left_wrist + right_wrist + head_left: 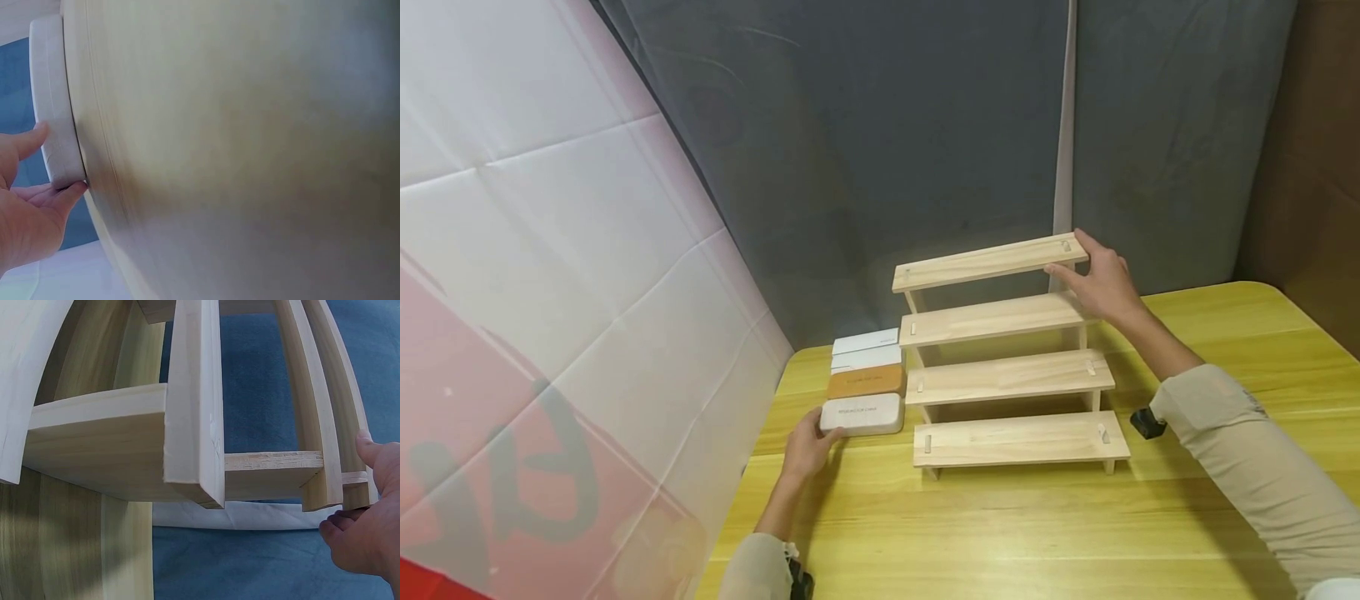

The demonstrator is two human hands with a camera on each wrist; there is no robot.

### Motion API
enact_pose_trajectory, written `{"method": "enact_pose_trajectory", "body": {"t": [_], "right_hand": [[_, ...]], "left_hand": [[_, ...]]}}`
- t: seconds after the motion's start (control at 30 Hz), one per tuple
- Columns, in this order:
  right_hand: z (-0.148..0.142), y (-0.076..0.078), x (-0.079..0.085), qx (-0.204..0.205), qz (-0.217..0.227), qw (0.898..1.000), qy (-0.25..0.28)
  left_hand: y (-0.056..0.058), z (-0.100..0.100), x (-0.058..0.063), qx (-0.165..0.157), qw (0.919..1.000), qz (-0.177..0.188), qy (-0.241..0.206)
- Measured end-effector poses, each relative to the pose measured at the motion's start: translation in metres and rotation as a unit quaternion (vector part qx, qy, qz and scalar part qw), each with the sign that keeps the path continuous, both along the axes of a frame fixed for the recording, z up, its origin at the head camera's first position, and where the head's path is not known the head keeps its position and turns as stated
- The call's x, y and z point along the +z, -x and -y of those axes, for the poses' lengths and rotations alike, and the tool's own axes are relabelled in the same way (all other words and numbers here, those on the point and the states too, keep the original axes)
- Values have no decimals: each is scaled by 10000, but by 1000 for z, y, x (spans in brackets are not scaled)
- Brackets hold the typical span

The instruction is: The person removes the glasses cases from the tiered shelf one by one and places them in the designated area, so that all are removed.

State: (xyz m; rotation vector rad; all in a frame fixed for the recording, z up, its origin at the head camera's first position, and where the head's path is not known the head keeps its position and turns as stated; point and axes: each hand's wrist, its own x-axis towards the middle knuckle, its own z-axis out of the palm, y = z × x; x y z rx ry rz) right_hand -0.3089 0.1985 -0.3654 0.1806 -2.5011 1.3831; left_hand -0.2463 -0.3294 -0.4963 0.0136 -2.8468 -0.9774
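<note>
A pale wooden stand (1011,377) with several stepped shelves stands on the table. My right hand (1103,282) grips the right end of its top shelf, thumb at the front edge and fingers round the end; the right wrist view shows the hand (372,515) at that shelf end. Left of the stand, a white oblong case (862,415) lies flat, with dark lettering too small to read. My left hand (807,446) holds this case by its left end, thumb at the near side. Behind it are an orange-brown case (867,382) and white boxes (867,340).
The yellow wood-grain table (1000,533) carries everything. A grey-blue curtain (865,150) hangs along its back edge. A white and pink fabric panel (647,275) rises on the left, and a brown surface (1311,183) stands on the right.
</note>
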Motion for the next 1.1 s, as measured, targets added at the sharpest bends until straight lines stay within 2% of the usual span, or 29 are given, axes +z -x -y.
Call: {"method": "enact_pose_trajectory", "body": {"t": [0.77, 1.1], "right_hand": [[-1, 1, 0, 28, 36, 10000, 13], [-2, -3, -2, 1, 145, 9998, 142]], "left_hand": [[0, -1, 7, -16, 9995, 242, -198], [-2, 0, 6, -1, 9996, 158, -222]]}}
